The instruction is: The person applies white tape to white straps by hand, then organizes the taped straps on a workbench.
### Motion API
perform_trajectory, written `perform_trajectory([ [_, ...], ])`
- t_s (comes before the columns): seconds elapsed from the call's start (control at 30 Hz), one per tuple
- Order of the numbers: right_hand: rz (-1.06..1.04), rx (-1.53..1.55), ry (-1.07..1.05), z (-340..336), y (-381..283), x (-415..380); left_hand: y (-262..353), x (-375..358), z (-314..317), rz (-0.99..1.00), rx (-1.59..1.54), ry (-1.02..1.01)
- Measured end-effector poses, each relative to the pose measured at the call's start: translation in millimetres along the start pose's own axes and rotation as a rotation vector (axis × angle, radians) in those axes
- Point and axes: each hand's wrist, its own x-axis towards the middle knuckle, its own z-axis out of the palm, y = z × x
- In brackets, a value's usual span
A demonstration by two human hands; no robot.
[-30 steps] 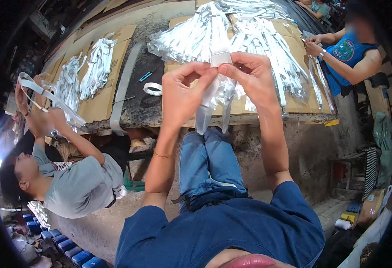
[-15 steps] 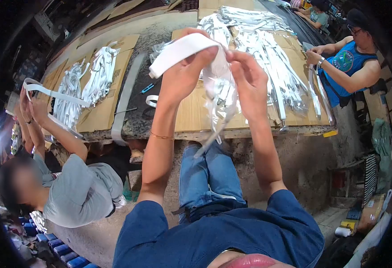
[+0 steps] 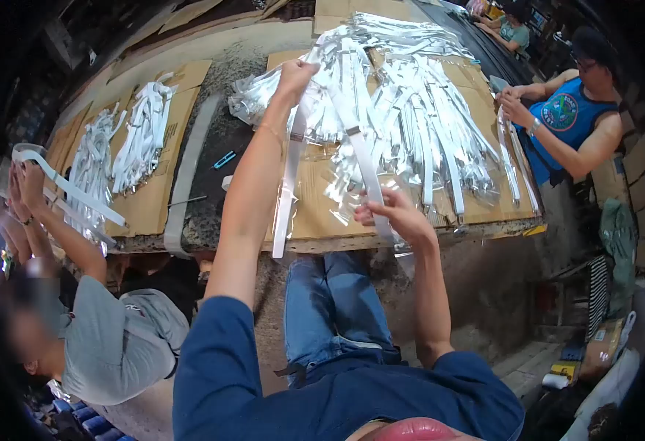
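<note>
Evidently the hands have parted: half a second ago we had them close together with a white strap draped over the left, whereas now the left hand has reached out to the near side of the strap pile and the right hand sits lower, by the worktop edge. As we read it, the work has gone from bunched-up handling to laying out. Left fingers appear curled tight on the upper part of the left strap, which hangs over the cardboard. Right fingers are half bent about the lower part of the right strap; firm pinch or light touch, we cannot tell, nor whether both lengths are one piece. Obstructions: loose straps and clear film crowd this area; the left forearm partly hides a tape roll. Beside it we note a blue tool; co-workers handle straps at either side.
</note>
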Motion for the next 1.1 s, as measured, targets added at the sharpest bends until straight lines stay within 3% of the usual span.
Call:
perform_trajectory([
  [0.03, 0.013, -0.011, -0.003, -9.6, 6.2, 2.9, -30.9, 15.0, 0.5, 0.013, 0.192, -0.009],
  [0.1, 0.131, -0.411, 0.214, -30.1, 24.3, 2.3, -79.7, 20.7, 6.9, -0.229, 0.23, -0.086],
  [0.13, 0.001, -0.331, 0.275, -60.8, 64.7, 20.5, -88.1, 6.3, 8.8, -0.054, 0.608, -0.024],
  [0.2, -0.057, -0.47, 0.307, -80.9, 73.4, 32.5, -70.6, -46.6, 7.3, 0.039, 0.431, -0.041],
  [0.23, -0.108, -0.476, 0.395, -74.3, 69.0, 32.6, -64.2, -73.9, 0.8, 0.156, 0.481, -0.02],
  [0.27, -0.21, -0.687, 0.454, -94.3, 87.4, 47.9, -60.9, -106.4, -12.4, 0.361, 0.514, 0.085],
  [0.3, -0.179, -0.743, 0.537, -84.8, 73.5, 46.2, -39.3, -150.5, -29.3, 0.352, 0.437, 0.161],
  [0.43, -0.536, -1.451, 0.847, -42.8, 52.4, 41.1, -14.1, -263.2, -113.3, 0.24, 0.51, 0.398],
  [0.53, -0.69, -1.168, 0.622, 10.1, 46.1, 54.9, -19.4, -280.7, -154.4, 0.308, 0.718, 0.407],
  [0.6, -0.515, -0.793, 0.205, 51.1, 46.5, 75.9, -20.0, -275.5, -166.1, 0.345, 0.84, 0.279],
  [0.73, -0.53, -0.907, -0.034, 113.3, 77.1, 156.4, -17.8, -237.6, -152.4, 0.549, 0.929, 0.19],
  [0.83, -0.718, -0.932, 0.046, 129.8, 92.0, 177.4, -24.9, -207.4, -147.8, 0.205, 1.222, -0.413],
  [0.87, -0.726, -0.845, 0.078, 125.8, 89.6, 167.2, -33.8, -205.7, -151.5, 0.264, 1.242, -0.446],
  [0.9, -0.737, -0.846, 0.092, 116.8, 78.7, 148.9, -34.5, -211.1, -152.3, 0.408, 1.173, -0.351],
  [0.97, -0.874, -1.104, 0.614, 78.9, 63.9, 112.0, -22.1, -231.1, -145.9, 0.637, 1.154, -0.049],
  [1.03, -0.768, -1.154, 0.601, 26.4, 80.3, 115.7, -13.1, -277.4, -107.2, 0.328, 1.014, -0.087],
  [1.1, -0.688, -1.17, 0.573, 5.0, 82.4, 141.1, -48.5, -310.4, -61.6, 0.327, 0.941, -0.084],
])
